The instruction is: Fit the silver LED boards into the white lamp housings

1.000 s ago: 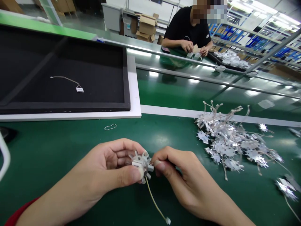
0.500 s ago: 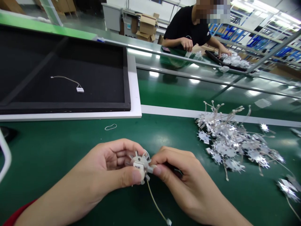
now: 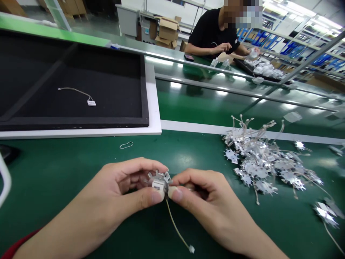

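Between my hands, low in the middle of the head view, is a small silver metal part with tabs around its rim [image 3: 157, 185]. A white printed label sits on its face, and a thin cable with a white connector [image 3: 191, 249] hangs from it. My left hand [image 3: 126, 190] pinches the part between thumb and fingers from the left. From the right, my right hand [image 3: 205, 201] presses thumb and forefinger on its edge, near where the cable comes out. Its other fingers are curled, and the far side of the part is hidden.
A pile of similar silver tabbed parts with cables [image 3: 258, 162] lies at right on the green table [image 3: 88, 158]. A rubber band [image 3: 126, 145] is left of centre. A black tray [image 3: 113, 79] holds a small labelled piece with wire [image 3: 91, 103]. A co-worker [image 3: 207, 34] stands across the bench.
My right thumb and forefinger have moved left onto the part's edge, and the part has tilted slightly. Across the bench, the co-worker has lifted a clear piece from the dark tray.
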Available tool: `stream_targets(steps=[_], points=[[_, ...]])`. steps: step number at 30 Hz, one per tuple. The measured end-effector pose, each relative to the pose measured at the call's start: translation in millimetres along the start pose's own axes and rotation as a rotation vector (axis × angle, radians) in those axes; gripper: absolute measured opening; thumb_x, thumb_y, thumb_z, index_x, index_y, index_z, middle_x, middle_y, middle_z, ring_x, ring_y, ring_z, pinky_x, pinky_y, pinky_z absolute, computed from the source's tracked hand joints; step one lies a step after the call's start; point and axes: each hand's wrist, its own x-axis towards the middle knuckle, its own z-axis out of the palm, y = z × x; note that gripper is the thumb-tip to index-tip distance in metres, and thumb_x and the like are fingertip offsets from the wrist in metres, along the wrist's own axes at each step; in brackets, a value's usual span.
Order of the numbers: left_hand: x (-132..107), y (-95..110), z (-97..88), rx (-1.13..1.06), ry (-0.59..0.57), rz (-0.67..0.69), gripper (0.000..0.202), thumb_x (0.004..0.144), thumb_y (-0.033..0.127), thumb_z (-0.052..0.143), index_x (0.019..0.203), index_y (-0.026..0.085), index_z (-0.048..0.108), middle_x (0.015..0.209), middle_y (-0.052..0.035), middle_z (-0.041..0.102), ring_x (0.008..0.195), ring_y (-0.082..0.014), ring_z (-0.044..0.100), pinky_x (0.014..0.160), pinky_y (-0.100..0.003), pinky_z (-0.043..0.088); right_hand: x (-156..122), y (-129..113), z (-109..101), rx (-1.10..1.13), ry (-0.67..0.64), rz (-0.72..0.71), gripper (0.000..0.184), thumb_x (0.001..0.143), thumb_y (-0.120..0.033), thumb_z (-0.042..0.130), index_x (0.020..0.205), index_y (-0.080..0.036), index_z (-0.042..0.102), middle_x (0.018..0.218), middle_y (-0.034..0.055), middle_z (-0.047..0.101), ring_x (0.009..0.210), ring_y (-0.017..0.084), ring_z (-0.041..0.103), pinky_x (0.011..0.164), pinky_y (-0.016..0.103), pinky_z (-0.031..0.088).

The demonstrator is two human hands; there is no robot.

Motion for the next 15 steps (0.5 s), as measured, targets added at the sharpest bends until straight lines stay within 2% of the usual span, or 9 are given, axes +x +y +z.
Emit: stream_targets(steps=[3,5,7,9,11,13,15], points=[[-1,-1,-2.6,0.188,0.068,0.078,0.032,0.081,0.056,0.092,0.106,0.037,0.083,0.098,0.0060,0.082,0.095,-0.0177,0.076,0.091,-0.020,0.061,4,1,-6,-0.069,0.031,0.006,0.023,0.098,-0.033,0.070,0.080,-0.019,0.071,0.065,-0.0037,0.055,0.060,0.010,0.047,0.054,0.021,0.039],[-1,-3,-8.1,0.323,0.135,0.145,0.036,0.082,0.064,0.089,0.109,0.042,0.082,0.100,0.0070,0.081,0.098,-0.0187,0.074,0.091,-0.020,0.061,5,2,-13,-0.111,0.058,-0.003,0.026,0.098,-0.036,0.068,0.077,-0.019,0.069,0.068,-0.0018,0.059,0.063,0.012,0.051,0.056,0.022,0.041],[0,-7,-17.5,0.499,0.152,0.260,0.037,0.085,0.069,0.085,0.115,0.047,0.081,0.112,0.0077,0.080,0.110,-0.0211,0.074,0.099,-0.022,0.061,6,4,-21,-0.136,0.101,-0.019,0.030,0.098,-0.040,0.067,0.075,-0.020,0.067,0.068,-0.0005,0.061,0.063,0.013,0.053,0.056,0.023,0.042],[3,-15,-28.3,0.708,0.083,0.415,0.039,0.095,0.067,0.077,0.131,0.053,0.074,0.139,0.0094,0.074,0.131,-0.0248,0.068,0.115,-0.031,0.056,7,7,-28,-0.162,0.143,-0.028,0.033,0.098,-0.043,0.065,0.074,-0.020,0.066,0.067,-0.0002,0.062,0.062,0.013,0.053,0.056,0.024,0.041],[6,-24,-36.3,0.886,-0.028,0.536,0.051,0.104,0.057,0.069,0.153,0.057,0.055,0.162,0.0101,0.058,0.149,-0.0285,0.057,0.126,-0.044,0.049,7,10,-32,-0.196,0.169,-0.024,0.034,0.099,-0.044,0.064,0.075,-0.020,0.066,0.067,-0.0003,0.062,0.063,0.014,0.052,0.058,0.026,0.041],[10,-32,-38.1,0.989,-0.126,0.581,0.060,0.108,0.043,0.065,0.163,0.052,0.043,0.167,0.0053,0.053,0.153,-0.0300,0.053,0.127,-0.048,0.048,6,11,-34,-0.225,0.176,-0.029,0.034,0.100,-0.045,0.064,0.076,-0.021,0.067,0.069,-0.0002,0.063,0.066,0.015,0.052,0.061,0.027,0.041],[14,-36,-33.8,1.005,-0.186,0.596,0.057,0.109,0.033,0.062,0.162,0.044,0.048,0.161,0.0009,0.061,0.147,-0.0293,0.060,0.124,-0.045,0.051,5,11,-34,-0.236,0.176,-0.046,0.033,0.101,-0.045,0.064,0.079,-0.021,0.068,0.073,-0.0005,0.064,0.070,0.016,0.053,0.065,0.029,0.042]])
